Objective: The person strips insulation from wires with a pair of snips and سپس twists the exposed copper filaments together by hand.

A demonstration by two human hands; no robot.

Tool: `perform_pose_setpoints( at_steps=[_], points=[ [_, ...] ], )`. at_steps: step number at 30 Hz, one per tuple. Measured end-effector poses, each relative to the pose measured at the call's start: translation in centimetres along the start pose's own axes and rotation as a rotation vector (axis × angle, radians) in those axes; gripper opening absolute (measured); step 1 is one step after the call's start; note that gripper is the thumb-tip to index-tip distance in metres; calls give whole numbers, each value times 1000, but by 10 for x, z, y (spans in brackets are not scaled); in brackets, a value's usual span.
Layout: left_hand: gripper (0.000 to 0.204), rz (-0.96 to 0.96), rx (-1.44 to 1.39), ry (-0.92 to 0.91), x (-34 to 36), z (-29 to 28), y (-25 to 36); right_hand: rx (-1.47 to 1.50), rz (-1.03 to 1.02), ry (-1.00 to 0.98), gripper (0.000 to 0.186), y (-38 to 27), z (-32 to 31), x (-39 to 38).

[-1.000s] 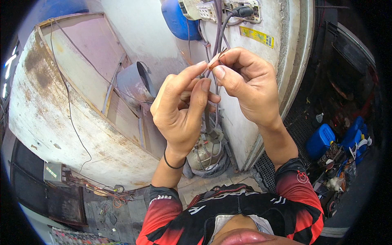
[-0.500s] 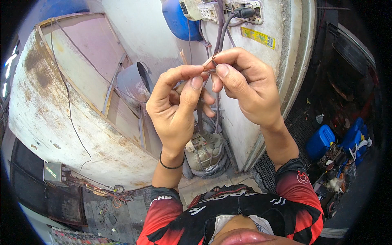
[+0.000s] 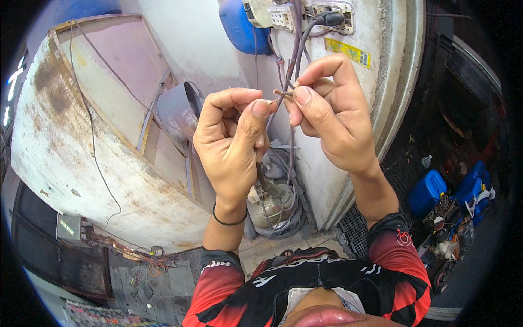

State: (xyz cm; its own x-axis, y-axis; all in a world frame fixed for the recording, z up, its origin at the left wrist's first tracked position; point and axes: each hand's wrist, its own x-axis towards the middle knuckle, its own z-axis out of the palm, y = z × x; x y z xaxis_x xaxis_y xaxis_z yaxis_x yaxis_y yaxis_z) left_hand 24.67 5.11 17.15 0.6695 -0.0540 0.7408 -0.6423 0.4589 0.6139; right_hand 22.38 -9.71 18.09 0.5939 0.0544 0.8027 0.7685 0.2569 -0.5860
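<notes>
In front of the white wall, my right hand (image 3: 340,117) pinches a dark electrical wire (image 3: 287,94) between thumb and index finger. A bare copper-coloured end of the wire points left, toward my other hand. My left hand (image 3: 231,136) is closed, thumb and index fingertip together, a small gap away from that end. A tiny pale tip shows at its fingertips, too small to name. The left hand's remaining fingers are curled and partly hidden. Dark cables (image 3: 298,46) hang down right behind both hands.
A socket panel with a black plug (image 3: 329,19) sits on the wall above. A blue drum (image 3: 239,27) hangs beside it. Left stands a large rusty white panel (image 3: 71,114) with a grey bucket (image 3: 177,109). Below are a rounded machine (image 3: 272,204) and, right, blue containers (image 3: 427,191).
My hands have drawn apart slightly at the fingertips, and the wire's copper end now shows between them. The left hand's lower fingers have curled inward.
</notes>
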Motion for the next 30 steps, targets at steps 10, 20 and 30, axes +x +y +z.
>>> perform_pose_setpoints(
  at_steps=[10, 20, 30],
  points=[
    [26, -25, 51, -186, 4, -9, 1, -339, -361, 96, 17, 26, -1, -6],
    [9, -119, 389, -208, 12, -9, 22, -740, -765, -17, 31, 38, -11, -1],
    [17, -298, 676, -667, 45, -24, 36, -839, -838, -214, 32, 26, -38, 2]
  ],
)
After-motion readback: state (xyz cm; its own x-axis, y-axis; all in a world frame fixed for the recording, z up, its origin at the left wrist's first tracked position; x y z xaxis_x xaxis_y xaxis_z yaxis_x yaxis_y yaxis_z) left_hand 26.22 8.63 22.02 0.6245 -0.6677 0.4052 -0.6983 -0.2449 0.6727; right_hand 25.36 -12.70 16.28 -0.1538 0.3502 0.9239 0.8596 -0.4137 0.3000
